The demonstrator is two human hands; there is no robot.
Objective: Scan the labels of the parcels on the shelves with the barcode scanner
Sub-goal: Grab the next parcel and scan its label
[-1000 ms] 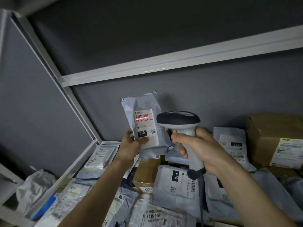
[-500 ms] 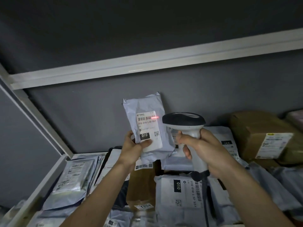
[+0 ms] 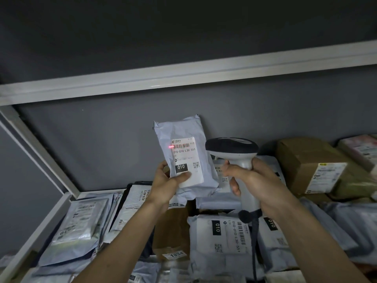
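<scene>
The parcel, a crumpled pale mailing bag, is raised upright above the shelf, pinched at its lower edge by your left hand, thumb across the bottom of its label. Your right hand is wrapped round the handle of the barcode scanner, whose head sits just right of the parcel. The red beam lands at the left end of the barcode rather than across it, so I'd judge this scan not yet made; swing the beam right until it spans the bars. Plenty is left: many more bags, such as the one marked 010, and a cardboard box lie on the shelf, and nothing shows which are already scanned.
</scene>
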